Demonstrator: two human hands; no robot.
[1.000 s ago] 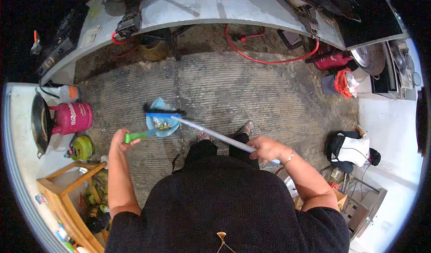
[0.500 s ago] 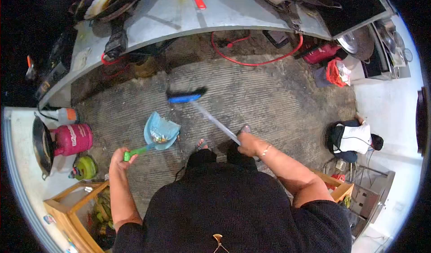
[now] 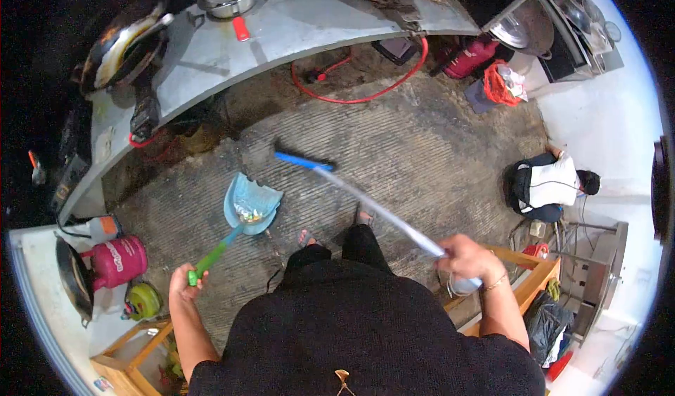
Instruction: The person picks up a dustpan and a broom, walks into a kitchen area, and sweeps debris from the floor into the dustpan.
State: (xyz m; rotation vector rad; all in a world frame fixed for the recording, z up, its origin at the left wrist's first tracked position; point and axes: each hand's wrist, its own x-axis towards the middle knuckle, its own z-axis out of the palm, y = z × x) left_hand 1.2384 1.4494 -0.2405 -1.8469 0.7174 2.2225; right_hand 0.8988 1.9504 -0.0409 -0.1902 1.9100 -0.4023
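Note:
My left hand [image 3: 186, 283] is closed round the green handle of a dustpan [image 3: 266, 198]. The light blue pan lies on the ribbed floor to my front left, with small bits of litter [image 3: 250, 215] gathered near its handle end. In my right hand [image 3: 465, 259] is the pale stick of a broom [image 3: 304, 161], fingers wrapped round it near its top end. The stick slants forward and left to a blue head with dark bristles, which lies over the floor ahead of the dustpan, to its right.
A curved counter [image 3: 211, 59] with pans runs along the front. A red hose [image 3: 358, 101] hangs under it. Pink [image 3: 119, 262] and green [image 3: 143, 301] gas cylinders stand left. A bin with a red bag [image 3: 496, 87] is at right front. Another person [image 3: 552, 182] crouches by the right wall.
My right hand has moved right and back with the broom, and its head has turned and shifted slightly right. The view has shifted; the dustpan stays nearly in place.

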